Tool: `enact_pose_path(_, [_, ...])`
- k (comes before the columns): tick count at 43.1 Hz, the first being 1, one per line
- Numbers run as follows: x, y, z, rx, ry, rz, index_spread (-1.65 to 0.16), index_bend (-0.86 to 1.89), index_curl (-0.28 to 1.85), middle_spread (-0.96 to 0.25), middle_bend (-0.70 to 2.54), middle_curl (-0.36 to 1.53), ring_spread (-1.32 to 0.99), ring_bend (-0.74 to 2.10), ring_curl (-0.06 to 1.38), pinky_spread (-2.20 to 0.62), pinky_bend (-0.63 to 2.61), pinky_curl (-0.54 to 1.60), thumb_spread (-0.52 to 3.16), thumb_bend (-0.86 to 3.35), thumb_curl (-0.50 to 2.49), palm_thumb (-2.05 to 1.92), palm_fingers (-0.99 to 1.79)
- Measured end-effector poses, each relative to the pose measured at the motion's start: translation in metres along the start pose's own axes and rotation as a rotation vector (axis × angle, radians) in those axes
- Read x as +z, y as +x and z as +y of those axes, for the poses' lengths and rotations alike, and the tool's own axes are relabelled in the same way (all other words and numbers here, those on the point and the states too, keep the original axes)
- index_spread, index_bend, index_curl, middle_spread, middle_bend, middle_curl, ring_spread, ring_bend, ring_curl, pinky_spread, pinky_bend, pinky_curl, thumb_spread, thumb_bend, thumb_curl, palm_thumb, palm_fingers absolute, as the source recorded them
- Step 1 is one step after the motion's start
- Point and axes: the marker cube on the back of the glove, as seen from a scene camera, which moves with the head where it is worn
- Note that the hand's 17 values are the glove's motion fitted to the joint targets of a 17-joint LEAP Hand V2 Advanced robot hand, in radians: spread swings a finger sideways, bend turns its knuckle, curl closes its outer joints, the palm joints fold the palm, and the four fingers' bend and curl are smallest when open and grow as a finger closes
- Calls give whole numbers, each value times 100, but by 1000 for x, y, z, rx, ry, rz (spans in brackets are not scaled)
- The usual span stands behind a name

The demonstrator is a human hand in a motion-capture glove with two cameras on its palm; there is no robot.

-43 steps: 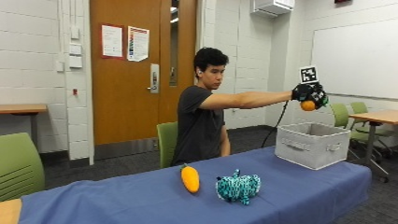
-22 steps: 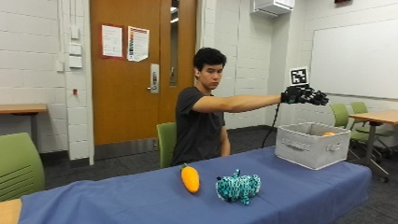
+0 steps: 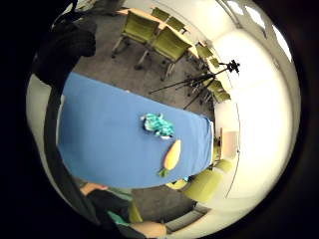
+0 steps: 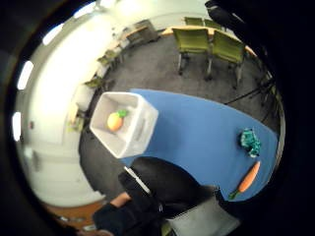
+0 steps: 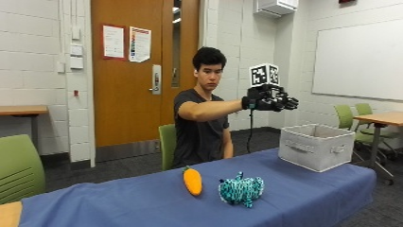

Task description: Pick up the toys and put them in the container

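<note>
Since a second ago the small orange ball-shaped toy with a green tuft (image 4: 115, 121) has left the gloved right hand (image 5: 271, 99) and now lies on the floor of the pale grey fabric container (image 5: 317, 146), which stands at the right end of the tabletop (image 5: 126, 203). That hand has swung back from above the container towards the middle of the tabletop and hangs high in the air, fingers (image 5: 288, 101) spread and holding nothing.

Two toys remain out: the smooth orange carrot-shaped toy with a green stalk (image 5: 193, 181) and the teal-and-black patterned plush animal (image 5: 240, 189). They lie near each other but apart on the blue cloth, the carrot to the left, the plush to the right and a little nearer the outside camera.

My judgement is that the step in hand is the return reach for the next toy. The plush lies closer to the container, so it makes the shorter trip. The hand wants to drop straight down over the plush's body, fingers kept wide until they straddle it, then close across the middle rather than a leg, so it does not dangle or nudge the carrot, which could roll.
</note>
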Motion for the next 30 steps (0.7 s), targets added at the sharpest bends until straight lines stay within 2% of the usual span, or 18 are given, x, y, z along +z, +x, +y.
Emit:
enact_pose_path(8, [32,97,13,92,-27,45,-29,14,47,-11,47,45,-30,74,29,-13,100,35,89,-11,25,-15,-6])
enact_pose_path(15, [93,167,22,171,-99,61,-30,17,45,-13,43,44,-34,68,27,-13,96,34,87,-11,23,-14,-5])
enact_pose_path(30, [230,219,43,250,-290,12,-31,16,43,-15,34,41,-38,57,25,-13,90,33,81,-13,19,-18,-5])
